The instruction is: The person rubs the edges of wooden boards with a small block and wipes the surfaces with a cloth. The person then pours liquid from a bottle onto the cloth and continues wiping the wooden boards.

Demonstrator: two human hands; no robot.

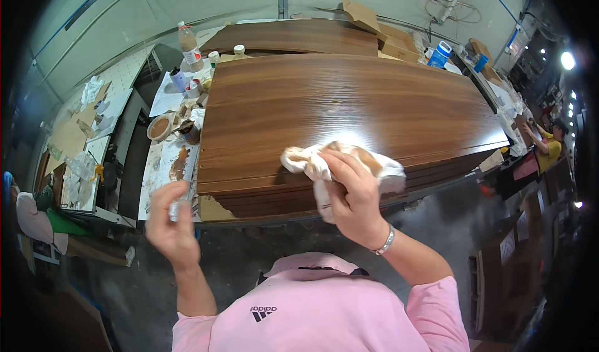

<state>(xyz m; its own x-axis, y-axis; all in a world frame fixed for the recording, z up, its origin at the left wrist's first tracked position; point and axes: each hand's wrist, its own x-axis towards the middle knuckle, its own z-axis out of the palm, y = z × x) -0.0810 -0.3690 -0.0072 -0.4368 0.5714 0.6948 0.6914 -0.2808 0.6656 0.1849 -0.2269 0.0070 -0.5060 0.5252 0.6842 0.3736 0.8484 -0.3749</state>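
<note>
Gripping a crumpled, brown-stained white cloth (390, 173), the right hand (357, 207) is right there at the near edge of the top brown board (293, 109), fingers bunched tight over the fabric! That glossy board caps a stack on the bench (153, 180). Over to the left, the left hand (176, 235) hangs by the stack's near left corner, fingers curled, a small pale object (175, 210) showing at the thumb; whether it's pinched, I can't tell. Farther left sits a brown-filled tub (160, 127); far right, a blue bottle (440, 54)!
</note>
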